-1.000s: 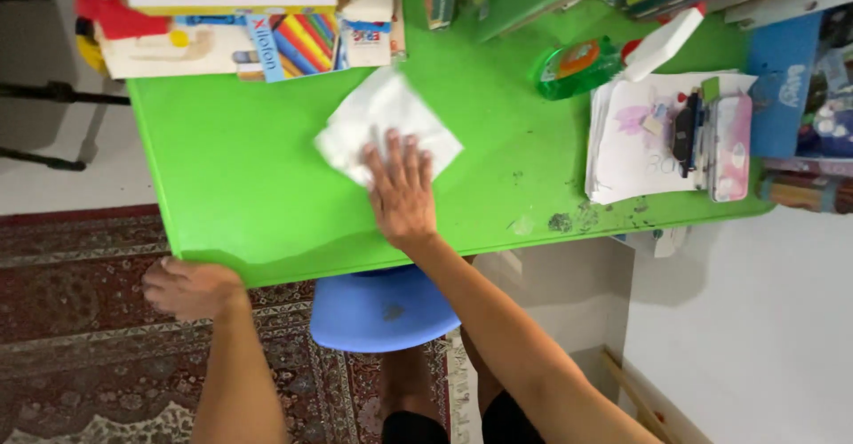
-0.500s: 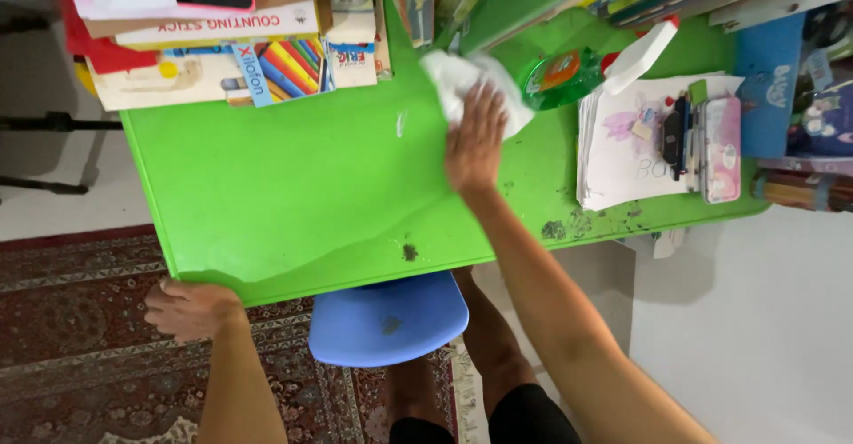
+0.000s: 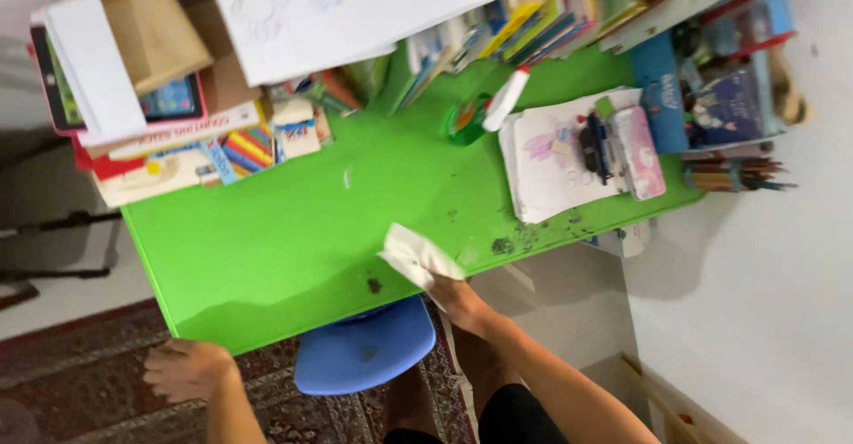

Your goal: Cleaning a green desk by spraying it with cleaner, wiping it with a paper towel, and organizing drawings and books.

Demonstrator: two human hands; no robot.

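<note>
My right hand (image 3: 459, 298) grips a crumpled white cloth (image 3: 416, 255) at the near edge of the bright green table (image 3: 284, 231). The cloth lies on the tabletop just right of a small dark spot (image 3: 374, 285). My left hand (image 3: 188, 367) clasps the table's near left corner from below. Dark smudges (image 3: 524, 240) mark the surface near the right front edge.
A green spray bottle (image 3: 475, 113) with a white trigger lies at the back. Paper and a pink pencil case (image 3: 636, 151) sit at the right. Boxes, books and a tablet (image 3: 169, 97) crowd the back left. A blue chair (image 3: 360, 351) stands under the table, on a patterned rug.
My right hand drew the cloth from the back of the table, by the spray bottle, down to the near edge. The view tilted. My left hand stayed at the corner.
</note>
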